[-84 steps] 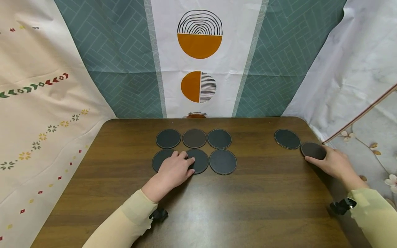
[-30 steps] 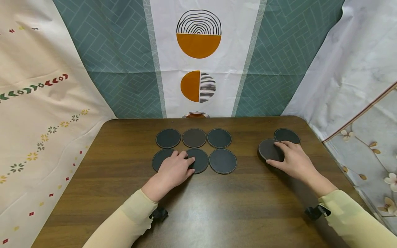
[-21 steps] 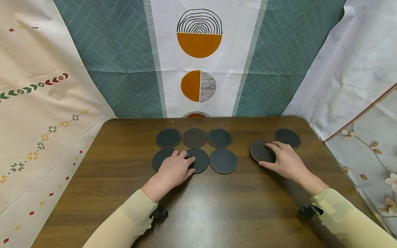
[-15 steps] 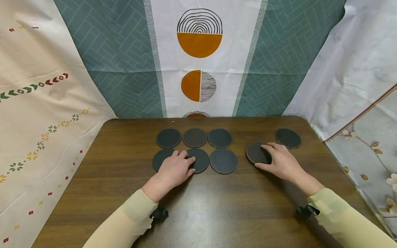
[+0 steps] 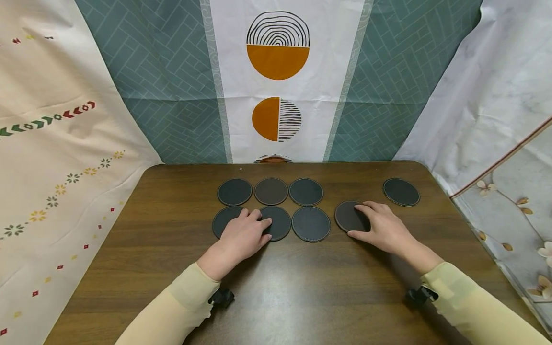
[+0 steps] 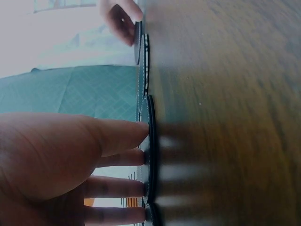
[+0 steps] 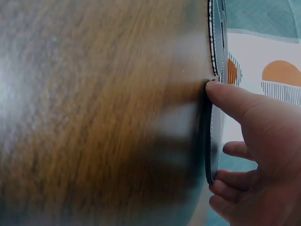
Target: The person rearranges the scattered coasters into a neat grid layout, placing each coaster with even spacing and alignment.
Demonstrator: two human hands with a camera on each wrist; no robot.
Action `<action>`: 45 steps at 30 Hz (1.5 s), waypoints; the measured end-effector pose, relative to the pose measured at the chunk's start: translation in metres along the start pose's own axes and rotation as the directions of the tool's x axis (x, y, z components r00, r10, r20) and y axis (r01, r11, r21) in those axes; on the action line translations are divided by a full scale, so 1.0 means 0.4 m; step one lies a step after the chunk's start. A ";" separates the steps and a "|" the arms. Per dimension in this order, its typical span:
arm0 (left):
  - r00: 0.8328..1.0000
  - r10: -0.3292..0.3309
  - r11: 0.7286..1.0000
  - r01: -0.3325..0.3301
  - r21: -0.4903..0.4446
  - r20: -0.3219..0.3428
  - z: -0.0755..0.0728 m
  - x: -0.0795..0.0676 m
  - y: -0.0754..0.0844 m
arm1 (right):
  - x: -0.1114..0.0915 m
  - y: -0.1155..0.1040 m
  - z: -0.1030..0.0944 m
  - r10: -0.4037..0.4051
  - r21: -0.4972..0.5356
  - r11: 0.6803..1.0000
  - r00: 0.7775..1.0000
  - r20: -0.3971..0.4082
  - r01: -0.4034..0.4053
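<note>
My right hand [image 5: 381, 227] grips a dark round coaster [image 5: 351, 216] by its edge, just right of the front row. In the right wrist view the thumb [image 7: 230, 99] sits at one end of the rim and fingers at the other; the coaster lies flat at the tabletop. My left hand [image 5: 242, 236] rests with extended fingertips on the middle front coaster [image 5: 278, 224] and the left front coaster [image 5: 222, 221], partly covering both. Beside them lies the right front coaster [image 5: 311, 224], close to the gripped one.
Behind is a row with a black coaster [image 5: 235, 192], a brownish coaster [image 5: 270, 191] and another black coaster [image 5: 305, 191]. One more coaster [image 5: 401, 192] lies alone near the back right corner of the wooden table [image 5: 302, 297]. Patterned cloths [image 5: 172, 96] hang around the table.
My right hand has brought the coaster leftward from the table's right edge to beside the front row, coming down lower. My left hand stays in place.
</note>
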State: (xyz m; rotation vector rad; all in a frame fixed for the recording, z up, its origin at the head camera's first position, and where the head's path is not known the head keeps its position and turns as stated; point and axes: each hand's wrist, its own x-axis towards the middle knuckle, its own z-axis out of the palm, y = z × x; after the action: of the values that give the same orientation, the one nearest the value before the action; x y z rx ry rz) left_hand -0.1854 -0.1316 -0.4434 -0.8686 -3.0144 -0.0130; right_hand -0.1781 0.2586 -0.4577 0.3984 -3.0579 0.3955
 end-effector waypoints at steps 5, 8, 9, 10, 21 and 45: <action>1.000 0.003 1.000 -0.003 0.005 -0.003 0.003 0.001 -0.001 | 0.001 -0.008 0.004 -0.003 0.003 1.000 1.000 0.004 0.003; 1.000 0.005 1.000 -0.005 0.004 -0.005 0.004 0.001 -0.002 | 0.001 -0.011 0.006 -0.003 0.004 1.000 1.000 0.006 0.003; 1.000 0.005 1.000 -0.005 0.003 -0.004 0.004 0.001 -0.002 | 0.001 -0.012 0.006 -0.003 0.006 1.000 1.000 0.006 0.003; 1.000 0.005 1.000 -0.005 0.002 -0.003 0.004 0.001 -0.003 | 0.001 -0.013 0.006 -0.003 0.008 1.000 1.000 0.008 0.003; 1.000 -0.002 1.000 0.002 0.007 0.015 0.003 0.001 -0.003 | 0.000 -0.018 0.009 -0.002 0.008 1.000 0.999 0.035 0.002; 1.000 -0.005 1.000 0.004 0.016 0.020 0.005 0.005 -0.003 | -0.011 -0.032 0.014 -0.030 0.020 0.999 0.999 0.031 0.030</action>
State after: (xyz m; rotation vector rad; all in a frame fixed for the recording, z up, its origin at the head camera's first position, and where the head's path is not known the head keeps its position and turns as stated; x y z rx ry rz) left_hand -0.1876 -0.1316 -0.4455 -0.8661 -3.0304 0.0202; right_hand -0.1704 0.2462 -0.4603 0.4551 -3.0769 0.4217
